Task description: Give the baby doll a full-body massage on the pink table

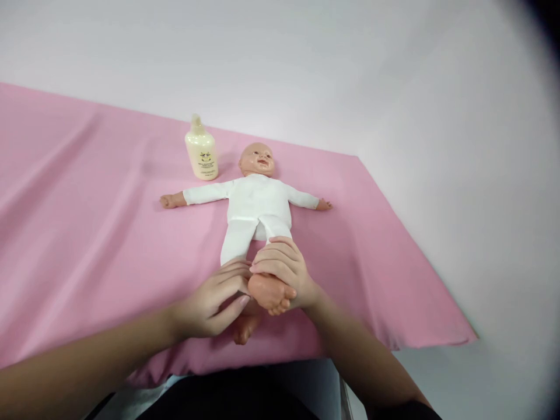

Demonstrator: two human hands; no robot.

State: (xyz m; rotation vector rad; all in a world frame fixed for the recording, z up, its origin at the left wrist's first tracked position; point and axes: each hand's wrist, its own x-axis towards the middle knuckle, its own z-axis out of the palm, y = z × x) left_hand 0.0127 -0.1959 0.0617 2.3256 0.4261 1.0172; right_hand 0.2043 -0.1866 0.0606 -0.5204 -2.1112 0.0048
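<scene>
A baby doll [258, 204] in a white suit lies on its back on the pink cloth [87, 233], arms spread, head toward the wall. My right hand [284, 268] is wrapped around the doll's lower leg and holds its bare foot [266, 290] raised. My left hand [212, 306] touches the sole of that foot with fingertips and thumb. The doll's other bare foot [245, 329] lies under my left hand on the cloth.
A cream lotion bottle [202, 150] stands upright left of the doll's head. The pink cloth ends at the right in a corner [464, 335]. A white wall rises behind. The near cloth edge hangs over my lap.
</scene>
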